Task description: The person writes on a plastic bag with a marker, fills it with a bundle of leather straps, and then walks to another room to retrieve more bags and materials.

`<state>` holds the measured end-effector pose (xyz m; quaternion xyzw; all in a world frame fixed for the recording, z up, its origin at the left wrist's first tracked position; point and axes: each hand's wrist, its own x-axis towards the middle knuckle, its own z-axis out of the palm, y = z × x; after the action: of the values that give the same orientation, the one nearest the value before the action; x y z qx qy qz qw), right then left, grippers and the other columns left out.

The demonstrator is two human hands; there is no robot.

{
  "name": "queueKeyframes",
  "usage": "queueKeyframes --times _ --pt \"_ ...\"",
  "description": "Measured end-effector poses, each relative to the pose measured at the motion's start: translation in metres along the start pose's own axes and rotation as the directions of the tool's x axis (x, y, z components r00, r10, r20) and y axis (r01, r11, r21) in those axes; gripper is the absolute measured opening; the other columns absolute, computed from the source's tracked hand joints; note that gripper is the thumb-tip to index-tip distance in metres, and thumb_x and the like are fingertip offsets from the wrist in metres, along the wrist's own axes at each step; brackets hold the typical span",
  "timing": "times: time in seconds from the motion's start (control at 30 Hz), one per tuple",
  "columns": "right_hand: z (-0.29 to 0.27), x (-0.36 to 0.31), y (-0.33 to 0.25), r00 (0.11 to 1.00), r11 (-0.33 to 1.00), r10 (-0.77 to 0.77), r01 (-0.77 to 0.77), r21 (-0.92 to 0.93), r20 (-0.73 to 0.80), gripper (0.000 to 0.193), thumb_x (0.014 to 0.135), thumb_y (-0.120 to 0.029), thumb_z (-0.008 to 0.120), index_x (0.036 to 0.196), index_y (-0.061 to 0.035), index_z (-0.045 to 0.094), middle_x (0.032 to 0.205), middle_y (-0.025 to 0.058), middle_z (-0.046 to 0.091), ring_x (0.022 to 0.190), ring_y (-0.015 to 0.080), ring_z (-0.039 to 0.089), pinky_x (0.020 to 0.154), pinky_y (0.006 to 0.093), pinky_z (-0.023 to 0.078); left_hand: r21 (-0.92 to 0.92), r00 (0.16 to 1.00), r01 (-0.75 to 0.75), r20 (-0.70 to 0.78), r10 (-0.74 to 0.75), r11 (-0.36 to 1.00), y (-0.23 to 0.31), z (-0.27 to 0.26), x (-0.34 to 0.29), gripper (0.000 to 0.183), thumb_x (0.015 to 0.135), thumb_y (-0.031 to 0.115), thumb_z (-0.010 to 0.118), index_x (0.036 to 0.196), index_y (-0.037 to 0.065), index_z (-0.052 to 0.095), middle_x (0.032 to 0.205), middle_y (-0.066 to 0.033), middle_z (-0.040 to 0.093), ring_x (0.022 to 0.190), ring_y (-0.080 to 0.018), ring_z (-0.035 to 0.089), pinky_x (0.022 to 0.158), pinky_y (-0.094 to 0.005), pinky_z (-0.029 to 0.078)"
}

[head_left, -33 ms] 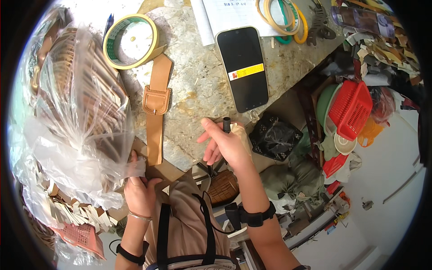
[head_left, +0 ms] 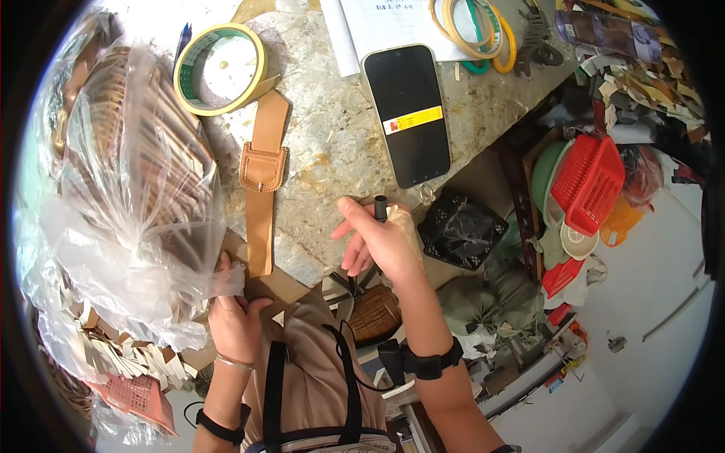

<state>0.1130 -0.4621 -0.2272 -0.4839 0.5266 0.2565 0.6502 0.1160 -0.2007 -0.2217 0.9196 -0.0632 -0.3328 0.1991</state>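
Observation:
My left hand point(head_left: 236, 325) is at the lower right edge of a clear plastic bag point(head_left: 143, 219) filled with brown strips. Its index finger is stretched along the bag and its thumb stands apart; the other fingers are partly hidden. Over the bench's near edge, my right hand point(head_left: 377, 241) holds a pen-like tool with a black end point(head_left: 381, 205) that rises between thumb and index finger. Most of that tool is hidden by the hand. Between the hands a tan leather strap point(head_left: 260, 226) lies on the bench, with a leather-covered buckle point(head_left: 263, 167) on it.
A roll of masking tape point(head_left: 253, 83) lies by the strap's far end. A phone point(head_left: 408, 121) rests on the worn bench point(head_left: 317, 166), near paper point(head_left: 377, 23) and several tape rings point(head_left: 501, 45). A black crate point(head_left: 462, 226) and red basket point(head_left: 589, 185) stand off to the right.

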Motion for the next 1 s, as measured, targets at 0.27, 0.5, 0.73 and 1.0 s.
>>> queueKeyframes --times 0.27,0.5,0.73,1.0 --pt "0.001 0.0 0.003 0.999 1.0 0.018 -0.018 0.003 -0.029 0.049 0.086 -0.042 0.064 0.073 0.0048 0.064 0.047 0.0122 0.057 0.034 0.0179 0.054 0.03 0.0257 0.043 -0.023 0.985 -0.135 -0.113 0.131 0.991 -0.006 0.003 -0.002 0.069 0.064 0.021 0.083 0.119 -0.001 0.048 0.067 -0.0108 0.056 0.059 -0.0328 0.057 0.054 -0.0414 0.047" --pt "-0.003 0.007 0.012 0.998 0.988 0.002 0.007 -0.157 0.057 0.057 0.086 -0.054 0.057 0.093 0.0017 0.063 0.056 0.0111 0.06 0.046 0.0186 0.058 0.043 0.0271 0.044 -0.198 0.975 -0.218 0.002 0.223 0.956 -0.012 -0.024 -0.036 0.082 0.078 0.018 0.07 0.143 0.001 0.024 0.095 -0.0224 0.058 0.076 -0.0374 0.06 0.068 -0.0446 0.048" --pt "0.02 -0.062 -0.003 0.985 0.879 -0.169 0.164 -0.448 0.03 0.046 0.092 -0.042 0.055 0.085 0.0024 0.065 0.048 0.0022 0.048 0.041 0.0104 0.043 0.041 0.0266 0.033 -0.622 0.993 -0.115 -0.068 0.093 0.774 -0.051 -0.085 -0.131 0.052 0.08 -0.002 0.048 0.13 0.004 0.034 0.109 -0.0166 0.053 0.095 -0.0296 0.057 0.083 -0.0389 0.044" --pt "0.181 -0.239 -0.035 0.83 0.891 -0.334 0.433 -0.139 0.448 0.046 0.096 -0.043 0.044 0.092 -0.0012 0.062 0.06 0.001 0.053 0.054 0.01 0.049 0.053 0.0227 0.038 -0.841 0.934 -0.251 -0.34 -0.107 0.48 -0.066 -0.162 -0.186 0.071 0.078 -0.015 0.063 0.139 0.005 0.033 0.131 -0.0103 0.038 0.107 -0.0222 0.059 0.083 -0.0288 0.053"
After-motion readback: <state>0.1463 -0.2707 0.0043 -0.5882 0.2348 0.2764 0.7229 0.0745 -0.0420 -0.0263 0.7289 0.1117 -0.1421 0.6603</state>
